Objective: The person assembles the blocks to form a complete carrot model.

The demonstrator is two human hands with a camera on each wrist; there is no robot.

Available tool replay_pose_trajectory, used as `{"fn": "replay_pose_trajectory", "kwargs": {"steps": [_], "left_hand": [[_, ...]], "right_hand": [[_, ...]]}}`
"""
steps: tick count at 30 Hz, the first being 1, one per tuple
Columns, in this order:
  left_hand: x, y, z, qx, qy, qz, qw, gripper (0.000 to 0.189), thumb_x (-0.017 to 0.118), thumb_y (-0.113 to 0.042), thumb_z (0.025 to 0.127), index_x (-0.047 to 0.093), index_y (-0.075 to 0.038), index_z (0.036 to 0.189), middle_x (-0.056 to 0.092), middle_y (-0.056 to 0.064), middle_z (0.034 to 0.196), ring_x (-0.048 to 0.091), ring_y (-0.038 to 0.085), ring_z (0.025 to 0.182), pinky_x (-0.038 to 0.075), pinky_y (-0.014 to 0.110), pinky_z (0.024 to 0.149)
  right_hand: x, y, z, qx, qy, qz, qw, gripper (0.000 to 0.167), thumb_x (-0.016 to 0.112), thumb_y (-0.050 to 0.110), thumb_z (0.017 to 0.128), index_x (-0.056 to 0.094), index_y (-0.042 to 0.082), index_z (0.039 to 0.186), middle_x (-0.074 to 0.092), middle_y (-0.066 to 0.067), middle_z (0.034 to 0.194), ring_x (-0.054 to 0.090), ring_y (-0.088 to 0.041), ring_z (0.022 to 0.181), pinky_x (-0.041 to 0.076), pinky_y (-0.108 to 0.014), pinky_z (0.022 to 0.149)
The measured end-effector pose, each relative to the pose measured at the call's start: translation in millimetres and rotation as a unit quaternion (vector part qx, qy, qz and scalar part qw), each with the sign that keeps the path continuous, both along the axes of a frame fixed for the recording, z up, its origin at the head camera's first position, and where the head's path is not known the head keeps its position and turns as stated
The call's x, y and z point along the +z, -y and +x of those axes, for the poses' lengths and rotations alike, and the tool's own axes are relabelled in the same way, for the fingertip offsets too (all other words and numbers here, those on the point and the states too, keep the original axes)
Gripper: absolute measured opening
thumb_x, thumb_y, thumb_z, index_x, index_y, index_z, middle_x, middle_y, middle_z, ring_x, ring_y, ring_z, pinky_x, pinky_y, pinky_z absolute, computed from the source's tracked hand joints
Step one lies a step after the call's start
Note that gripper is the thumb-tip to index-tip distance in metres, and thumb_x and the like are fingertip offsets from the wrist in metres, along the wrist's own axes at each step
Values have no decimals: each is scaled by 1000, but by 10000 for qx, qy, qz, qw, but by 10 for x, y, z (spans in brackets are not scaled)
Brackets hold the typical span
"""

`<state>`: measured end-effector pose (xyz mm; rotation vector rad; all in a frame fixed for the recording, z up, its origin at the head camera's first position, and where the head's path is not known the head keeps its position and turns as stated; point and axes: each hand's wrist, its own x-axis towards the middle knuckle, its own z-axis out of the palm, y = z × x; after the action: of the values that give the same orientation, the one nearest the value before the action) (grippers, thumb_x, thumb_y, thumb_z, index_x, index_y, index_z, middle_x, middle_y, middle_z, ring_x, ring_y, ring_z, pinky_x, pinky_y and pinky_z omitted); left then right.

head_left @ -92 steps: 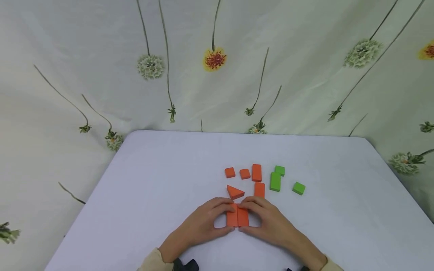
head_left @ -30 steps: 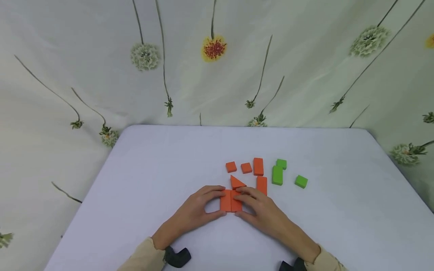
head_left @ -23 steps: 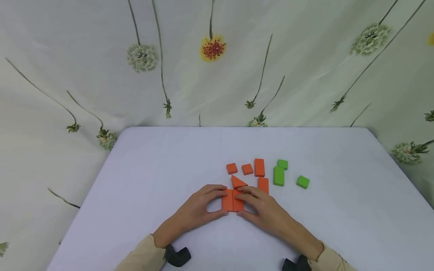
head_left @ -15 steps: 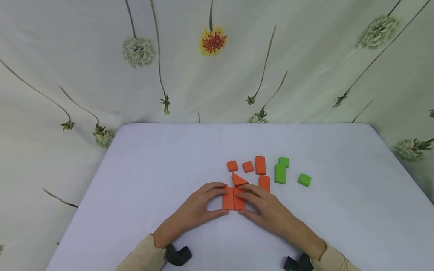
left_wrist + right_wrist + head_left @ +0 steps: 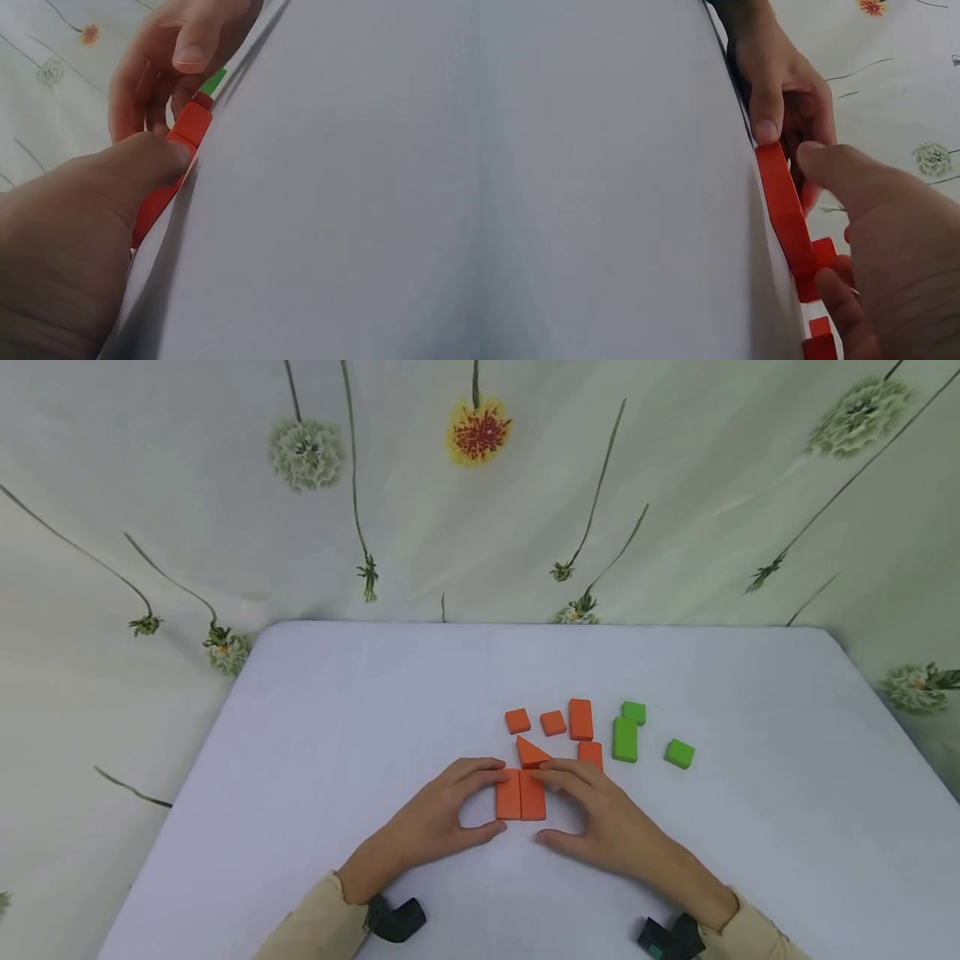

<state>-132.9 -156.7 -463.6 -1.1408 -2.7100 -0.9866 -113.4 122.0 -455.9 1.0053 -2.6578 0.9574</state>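
Note:
Two orange rectangular blocks lie flat side by side in the head view, a left block [image 5: 508, 795] and a right block [image 5: 533, 796]. My left hand [image 5: 442, 814] pinches the left block between the thumb at its near end and the fingers at its far end. In the left wrist view that thumb presses on the orange block [image 5: 156, 206]. My right hand [image 5: 611, 817] arches beside the right block, fingertips at its far end. Its thumb stands apart from the near end, also in the right wrist view. An orange triangular block [image 5: 531, 752] sits just beyond the pair.
Behind the hands lie two small orange blocks, one a square [image 5: 517, 721], and two longer orange blocks, one [image 5: 581, 719] farther back. Green blocks stand to the right: a long one [image 5: 626, 739], a small one [image 5: 633, 712] and another [image 5: 680, 753] farther right. A white table [image 5: 360, 693] carries everything.
The pair of orange blocks now sits up against the triangular block, which has turned and was apart from it earlier. My right thumb has come away from the right block's near end.

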Motion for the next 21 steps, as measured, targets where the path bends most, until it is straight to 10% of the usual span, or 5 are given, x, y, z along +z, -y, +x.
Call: {"fn": "replay_pose_trajectory", "kwargs": {"steps": [21], "left_hand": [[7,-8,-21,104,133,-100,9998,59,81,-27,89,58,-12,142,58,-1,142,52,15,133,52,33,108]], "right_hand": [[202,-427,-245,-1227,-63,983,9875,66,86,31,81,60,7,137,62,-8,133,48,-28,128,57,-48,98]]}}
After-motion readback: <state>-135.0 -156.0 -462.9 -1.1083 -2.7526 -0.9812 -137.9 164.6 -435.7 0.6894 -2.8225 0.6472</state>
